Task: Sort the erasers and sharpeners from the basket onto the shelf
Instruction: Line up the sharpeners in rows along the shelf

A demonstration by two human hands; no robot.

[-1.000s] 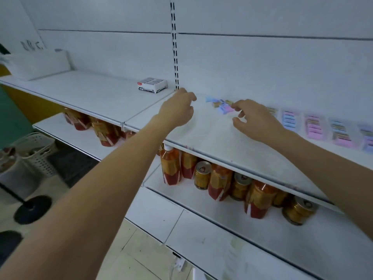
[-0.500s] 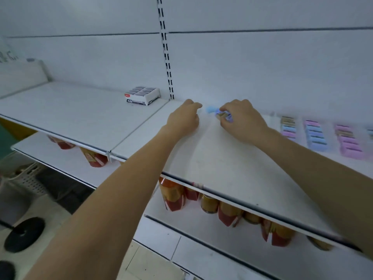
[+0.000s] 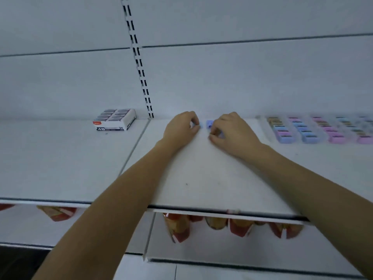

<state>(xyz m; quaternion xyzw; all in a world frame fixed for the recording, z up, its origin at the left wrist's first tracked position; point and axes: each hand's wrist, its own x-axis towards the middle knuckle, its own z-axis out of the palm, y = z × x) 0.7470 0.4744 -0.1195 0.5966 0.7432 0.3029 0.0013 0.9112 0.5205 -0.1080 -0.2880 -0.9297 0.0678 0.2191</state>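
Both hands work at the back edge of the upper shelf (image 3: 201,178), just right of the slotted upright (image 3: 141,73). The left hand (image 3: 181,129) pinches a light-blue piece (image 3: 200,124). The right hand (image 3: 234,131) curls its fingers round a lavender piece (image 3: 221,135). A blue piece (image 3: 210,123) lies between the hands. Eraser or sharpener: cannot tell.

Done: rows of pastel pieces (image 3: 308,131) toward the right edge, eraser box (image 3: 114,120) on the left panel. The basket is out of view, so the remainder is unknown. Judged mid-task.
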